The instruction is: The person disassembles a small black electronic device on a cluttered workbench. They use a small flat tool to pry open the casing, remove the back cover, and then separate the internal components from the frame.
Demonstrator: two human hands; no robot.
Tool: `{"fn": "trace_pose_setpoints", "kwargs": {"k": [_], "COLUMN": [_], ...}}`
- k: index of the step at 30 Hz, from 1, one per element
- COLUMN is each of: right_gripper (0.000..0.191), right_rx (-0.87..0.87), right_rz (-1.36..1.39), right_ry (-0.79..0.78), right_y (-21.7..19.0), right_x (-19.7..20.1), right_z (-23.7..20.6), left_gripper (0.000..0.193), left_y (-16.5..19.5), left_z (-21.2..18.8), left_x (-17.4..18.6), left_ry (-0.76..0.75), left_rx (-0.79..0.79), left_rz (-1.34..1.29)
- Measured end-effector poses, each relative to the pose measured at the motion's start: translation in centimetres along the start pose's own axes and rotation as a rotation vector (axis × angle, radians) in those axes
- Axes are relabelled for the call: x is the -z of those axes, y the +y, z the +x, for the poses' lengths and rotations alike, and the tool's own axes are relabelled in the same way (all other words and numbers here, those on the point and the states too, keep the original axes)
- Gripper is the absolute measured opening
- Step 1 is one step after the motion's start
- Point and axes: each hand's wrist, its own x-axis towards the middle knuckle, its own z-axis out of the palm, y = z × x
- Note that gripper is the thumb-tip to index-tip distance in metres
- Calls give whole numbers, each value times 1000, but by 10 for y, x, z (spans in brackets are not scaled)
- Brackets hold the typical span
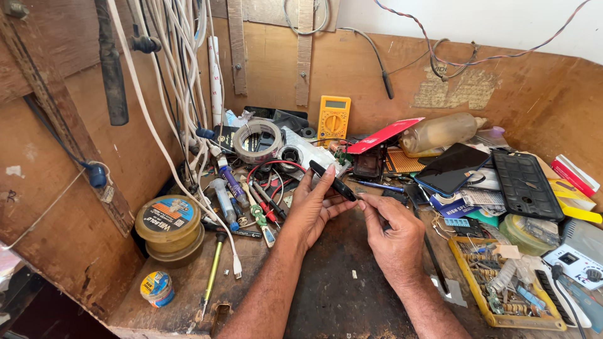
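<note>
Fig.: Bench view from above. Left hand (314, 210) pinches a slim black phone (333, 181) edge-on, thumb under and fingers on top, holding it tilted above the dark bench (339, 282) near centre. Right hand (396, 242) is closed around a thin dark tool (433, 254), fingertips touching the phone's lower end; tool tip hidden, so type unclear.

Handling (judged): phone looks light, stiff, thin; smooth sides prob. slippery, glass face fragile. Best grip is along the long edges w/ fingertips, not across the flat face, and no bending load.

Surrounds: yellow multimeter (333, 118) against the back wall, tape roll (258, 142) to its left, solder tins (168, 229) far left, parts tray (502, 285) at right, second phone (451, 168) lying well apart.
</note>
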Motion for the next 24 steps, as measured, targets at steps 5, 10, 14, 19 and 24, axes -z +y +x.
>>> {"fn": "trace_pose_setpoints", "kwargs": {"k": [5,10,14,19,24], "right_gripper": [16,13,12,10,8], "right_rx": [-58,47,-37,16,-104], "right_rz": [-16,-19,-4,-113,51], "right_ry": [-5,27,13,5,-30], "right_y": [1,6,7,5,17], "right_x": [-1,-3,-4,-6,-7], "right_z": [-2,-6,-5,-11,-7], "left_gripper": [80,88,94,104,109], "left_y": [-1,-4,-7,-9,-10], "left_z": [-1,-2,-2,-1,-3], "left_x": [-2,-3,-2,-1,-2], "left_ry": [18,72,94,126,132], "left_rx": [-22,-48,-71,-101,-149], "left_rz": [42,108,149,163,229]}}
